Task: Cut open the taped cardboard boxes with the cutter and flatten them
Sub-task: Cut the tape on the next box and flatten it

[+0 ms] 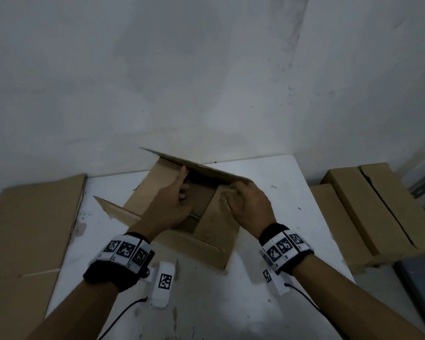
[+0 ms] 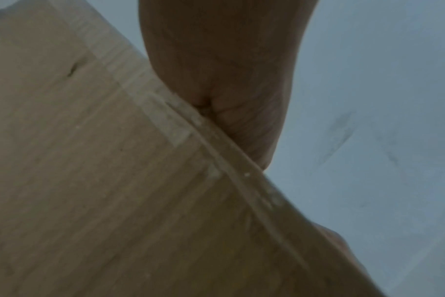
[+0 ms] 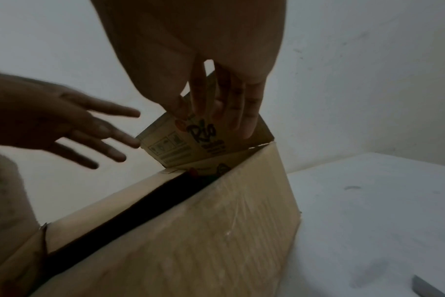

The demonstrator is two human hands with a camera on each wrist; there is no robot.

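An opened brown cardboard box (image 1: 206, 244) lies on the white table (image 1: 268, 217) with its flaps spread. Its far flap (image 1: 206, 171) stands tilted over the dark opening. My left hand (image 1: 174, 200) reaches in below that flap, thumb raised against its edge. The right wrist view shows the left hand (image 3: 71, 124) with straight, spread fingers holding nothing. My right hand (image 1: 245, 202) is at the flap's right end. Its straight fingers (image 3: 241, 112) lie flat on the flap's printed face (image 3: 191, 148). In the left wrist view the palm (image 2: 229, 80) meets a taped cardboard edge (image 2: 89, 180). I see no cutter.
Flattened cardboard (image 1: 35, 229) lies along the table's left side. Closed brown boxes (image 1: 368, 204) are stacked to the right of the table. A grey wall (image 1: 206, 82) rises just behind the box. A small grey object (image 3: 424, 289) shows at the table's near right.
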